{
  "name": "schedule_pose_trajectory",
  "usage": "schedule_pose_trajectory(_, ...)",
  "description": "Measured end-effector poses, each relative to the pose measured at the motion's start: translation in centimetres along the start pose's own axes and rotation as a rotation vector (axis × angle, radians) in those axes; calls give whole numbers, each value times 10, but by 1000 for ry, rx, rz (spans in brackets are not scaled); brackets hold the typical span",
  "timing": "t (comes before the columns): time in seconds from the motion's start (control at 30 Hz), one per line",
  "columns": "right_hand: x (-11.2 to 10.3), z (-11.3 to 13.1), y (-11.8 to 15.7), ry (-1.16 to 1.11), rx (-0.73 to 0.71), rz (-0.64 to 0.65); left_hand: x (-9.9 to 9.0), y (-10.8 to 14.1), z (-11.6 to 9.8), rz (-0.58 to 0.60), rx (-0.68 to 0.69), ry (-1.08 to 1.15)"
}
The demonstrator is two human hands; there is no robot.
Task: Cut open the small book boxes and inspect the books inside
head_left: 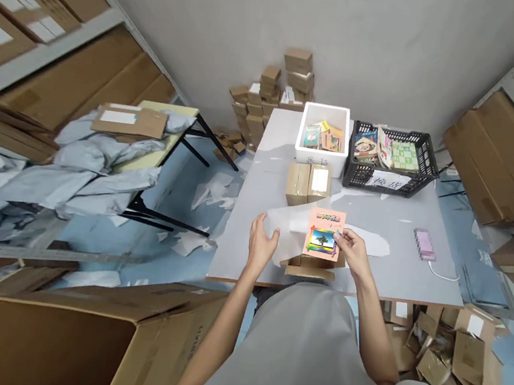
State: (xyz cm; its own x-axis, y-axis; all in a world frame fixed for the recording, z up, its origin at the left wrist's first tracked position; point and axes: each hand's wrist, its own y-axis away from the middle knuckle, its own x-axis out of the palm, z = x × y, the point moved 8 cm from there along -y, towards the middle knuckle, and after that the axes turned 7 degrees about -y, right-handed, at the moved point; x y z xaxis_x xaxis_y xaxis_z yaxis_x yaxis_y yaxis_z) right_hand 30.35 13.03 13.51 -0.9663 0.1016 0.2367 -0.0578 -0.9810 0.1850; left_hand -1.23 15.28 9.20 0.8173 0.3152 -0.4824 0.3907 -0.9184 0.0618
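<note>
In my right hand point(352, 249) is a thin pink book point(327, 217) with a tree picture on its cover, gripped at the right edge. It hangs above an open cardboard box point(310, 273) at the table's near edge and hides part of it. My left hand point(262, 242) is open, thumb and fingers apart, beside a thin translucent white sheet point(287, 234). Whether it touches the sheet I cannot tell. Just beyond the book, closed cardboard boxes point(298, 184) stand on the grey table point(272, 147).
A white foam box point(321, 157) and a black crate point(389, 178), both with books, stand at the back. A phone point(424, 244) with a cable lies right. A big open carton point(172, 333) is at lower left; small boxes point(469, 359) pile up lower right.
</note>
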Motion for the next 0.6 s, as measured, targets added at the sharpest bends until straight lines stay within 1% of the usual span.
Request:
schedule_pose_trajectory(0.03, 7, 7, -3, -12, -17, 17, -1, 6, -16, 35, 63, 37)
schedule_pose_trajectory(0.07, 14, 13, -5, -21, -34, 34, 2, 13, -32, 124, 95, 116)
schedule_pose_trajectory(0.13, 28, 27, -10, -37, -73, 61, 14, 31, -63, 385, 118, 273)
schedule_pose_trajectory(0.17, 35, 34, -11, -45, -94, 71, 17, 41, -78, 480, 126, 320)
schedule_pose_trajectory(0.2, 41, 40, -12, -52, -114, 79, 17, 50, -91, 543, 132, 352)
schedule_pose_trajectory(0.23, 47, 46, -13, -57, -132, 87, 15, 57, -102, 570, 130, 389)
schedule_pose_trajectory(0.27, 53, 51, -12, -61, -148, 95, 11, 62, -110, 562, 119, 428)
schedule_pose_trajectory(0.33, 62, 58, -10, -60, -170, 115, 1, 67, -119, 499, 95, 481)
schedule_pose_trajectory(0.43, 72, 64, -6, -68, -190, 139, -13, 68, -121, 391, 85, 482)
schedule_pose_trajectory(0.53, 83, 70, -10, -89, -218, 149, -23, 69, -123, 347, 84, 469)
schedule_pose_trajectory(0.6, 95, 79, -16, -101, -242, 166, -29, 68, -129, 319, 85, 484)
